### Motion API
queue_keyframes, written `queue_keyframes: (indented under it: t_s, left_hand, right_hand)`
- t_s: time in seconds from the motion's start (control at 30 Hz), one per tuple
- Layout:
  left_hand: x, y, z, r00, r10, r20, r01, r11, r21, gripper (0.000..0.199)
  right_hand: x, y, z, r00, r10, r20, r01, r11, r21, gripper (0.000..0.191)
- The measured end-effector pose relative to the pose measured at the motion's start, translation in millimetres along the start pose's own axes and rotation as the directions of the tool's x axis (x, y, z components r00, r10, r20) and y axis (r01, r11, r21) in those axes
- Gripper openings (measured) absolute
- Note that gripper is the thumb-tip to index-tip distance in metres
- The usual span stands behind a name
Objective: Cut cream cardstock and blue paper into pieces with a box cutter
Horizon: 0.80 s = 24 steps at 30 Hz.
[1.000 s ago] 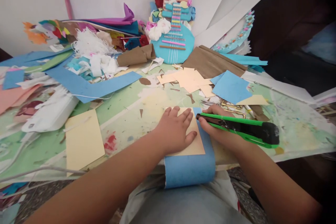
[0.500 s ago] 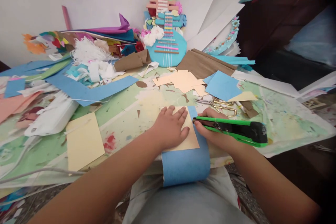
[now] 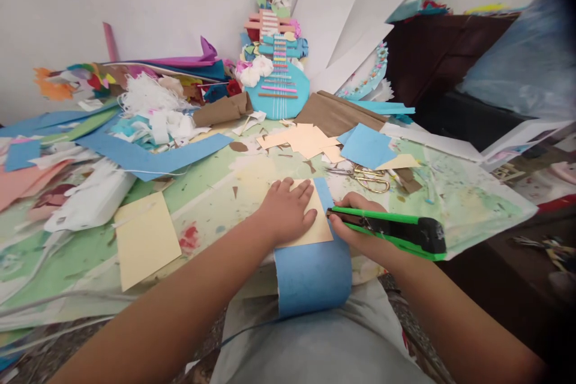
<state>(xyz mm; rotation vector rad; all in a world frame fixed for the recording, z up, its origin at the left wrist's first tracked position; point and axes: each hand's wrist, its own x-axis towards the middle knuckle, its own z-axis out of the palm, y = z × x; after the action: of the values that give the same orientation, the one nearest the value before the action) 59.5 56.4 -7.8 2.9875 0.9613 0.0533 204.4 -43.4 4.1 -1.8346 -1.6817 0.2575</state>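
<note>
Right hand (image 3: 360, 242) gripped green-black tool (image 3: 398, 231), maybe a stapler — long axis roughly crosswise, tip pointing left, near cream card (image 3: 321, 231) over blue paper (image 3: 312, 279); left hand (image 3: 288, 214) lay flat on card — fingers slightly spread.

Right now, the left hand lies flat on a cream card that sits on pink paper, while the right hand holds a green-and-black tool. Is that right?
Not quite: the paper under the cream card is blue, not pink, as the head view shows. The left hand does lie flat on the card, and the right hand holds the green-and-black tool.
</note>
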Motion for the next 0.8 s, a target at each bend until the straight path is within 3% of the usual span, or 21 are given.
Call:
queue_keyframes:
  t_s: [0.2,0.4,0.8]
  left_hand:
    - [0.0,0.0,1.0,1.0,-0.006,0.001,0.006,1.0,0.0,0.059]
    - [1.0,-0.9,1.6,1.0,0.0,0.001,0.0,1.0,0.002,0.06]
    - [2.3,-2.2,5.7,1.0,-0.003,0.013,0.003,1.0,0.005,0.061]
  right_hand:
    - [-9.5,-1.8,1.3,0.997,-0.046,-0.06,0.044,0.999,-0.023,0.011]
    - [-19.5,-4.6,-2.4,1.0,0.014,-0.001,-0.014,1.0,-0.011,0.011]
    - [-39.0,-9.5,-5.1,0.999,0.027,-0.019,-0.027,0.999,-0.016,0.009]
